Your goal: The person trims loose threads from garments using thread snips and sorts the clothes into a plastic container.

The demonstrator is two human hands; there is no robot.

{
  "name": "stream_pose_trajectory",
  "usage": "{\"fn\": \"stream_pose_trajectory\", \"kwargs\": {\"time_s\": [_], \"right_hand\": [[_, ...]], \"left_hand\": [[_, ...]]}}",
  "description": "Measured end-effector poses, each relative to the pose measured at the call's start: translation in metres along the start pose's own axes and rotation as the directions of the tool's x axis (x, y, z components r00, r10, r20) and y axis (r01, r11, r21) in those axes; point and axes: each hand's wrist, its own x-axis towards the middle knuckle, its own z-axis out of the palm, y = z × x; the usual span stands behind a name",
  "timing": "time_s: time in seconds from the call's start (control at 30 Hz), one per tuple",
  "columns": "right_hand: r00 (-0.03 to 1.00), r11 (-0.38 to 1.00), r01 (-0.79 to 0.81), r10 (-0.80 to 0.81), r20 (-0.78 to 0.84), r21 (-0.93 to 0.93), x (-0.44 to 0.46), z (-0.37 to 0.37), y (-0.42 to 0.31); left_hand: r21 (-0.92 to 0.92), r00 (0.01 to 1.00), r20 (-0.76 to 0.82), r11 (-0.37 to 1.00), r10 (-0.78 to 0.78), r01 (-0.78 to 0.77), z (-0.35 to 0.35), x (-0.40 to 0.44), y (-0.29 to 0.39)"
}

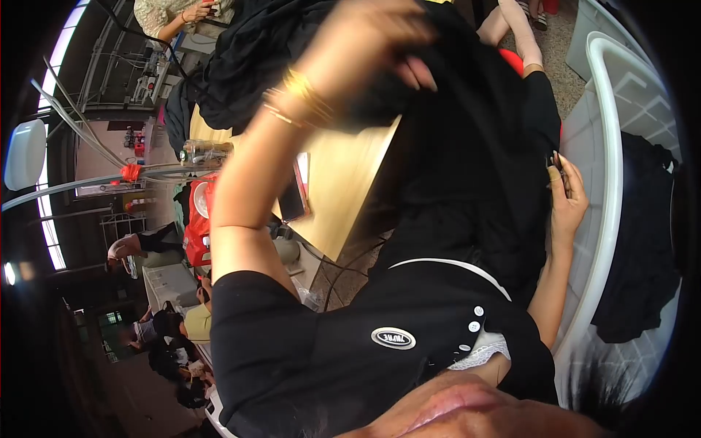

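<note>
My left hand (372, 47), smeared by motion, is raised over black cloth at the top of the view. Gold bracelets circle its wrist. Its fingers are too blurred to show whether they grip anything. Black cloth (467, 168) hangs from near that hand down across my lap. At the right, my right hand (569, 197) is closed, thumb against fingers, pinching the edge of the black cloth beside the bin.
A large pale plastic bin (610, 146) stands at my right, with a dark garment (639, 241) in it. A wooden table (343, 197) holds a heap of black fabric (248, 66) and a phone (293, 193). Other people sit farther off, one hand (197, 12) at top left.
</note>
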Motion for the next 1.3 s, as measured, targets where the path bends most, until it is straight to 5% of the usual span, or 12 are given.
{"fn": "stream_pose_trajectory", "kwargs": {"time_s": [0.03, 0.13, 0.23, 0.53, 0.63, 0.7, 0.77, 0.83, 0.87, 0.93, 1.07, 1.3], "right_hand": [[0.999, 1.0, -0.023, 0.023, -0.024, 0.012, 0.0, -0.001, 0.001], [0.998, 0.999, -0.044, 0.045, -0.05, 0.016, -0.001, 0.0, -0.009], [0.997, 0.993, -0.032, 0.04, -0.07, 0.117, -0.002, -0.002, 0.004], [1.0, 0.988, 0.016, -0.019, 0.019, 0.154, -0.016, 0.002, 0.032], [1.0, 0.991, -0.018, 0.016, 0.017, 0.136, -0.015, 0.002, 0.032], [0.999, 0.991, -0.029, 0.027, 0.018, 0.133, -0.014, 0.0, 0.033], [0.999, 0.992, -0.047, 0.044, 0.024, 0.121, -0.012, -0.002, 0.034], [0.998, 0.989, -0.068, 0.065, 0.023, 0.129, -0.011, -0.001, 0.035], [0.996, 0.988, -0.085, 0.083, 0.022, 0.129, -0.012, -0.001, 0.034], [0.993, 0.984, -0.119, 0.117, 0.019, 0.133, -0.013, 0.002, 0.033], [0.994, 0.98, -0.111, 0.105, 0.042, 0.163, -0.018, 0.001, 0.026], [0.991, 0.98, -0.137, 0.137, 0.008, 0.143, -0.023, -0.006, 0.023]], "left_hand": [[0.522, 0.941, 0.119, 0.787, 0.316, -0.33, -0.07, 0.01, -0.013], [0.15, 0.67, -0.46, 0.795, 0.582, -0.588, -0.128, 0.024, 0.075], [0.404, 0.277, -0.722, 0.712, 0.633, -0.575, -0.174, 0.024, 0.114], [0.22, -0.02, -0.971, 0.925, 0.238, 0.31, -0.429, 0.01, 0.041], [0.607, 0.296, -0.795, 0.684, 0.529, 0.405, -0.32, 0.019, 0.004], [0.81, 0.567, -0.504, 0.584, 0.652, 0.049, -0.188, 0.016, -0.022], [0.686, 0.806, -0.232, 0.679, 0.544, -0.261, -0.061, 0.01, -0.05], [0.601, 0.987, -0.029, 0.792, 0.159, -0.111, 0.022, 0.001, -0.083], [0.3, 0.958, 0.137, 0.911, 0.253, -0.283, 0.065, 0.013, -0.119], [0.498, 0.96, 0.248, 0.867, -0.13, -0.011, 0.11, 0.022, -0.133], [0.938, 0.958, 0.091, 0.345, -0.273, 0.009, 0.151, 0.074, -0.214], [0.988, 0.986, 0.135, 0.085, -0.099, -0.127, 0.169, 0.088, -0.258]]}}
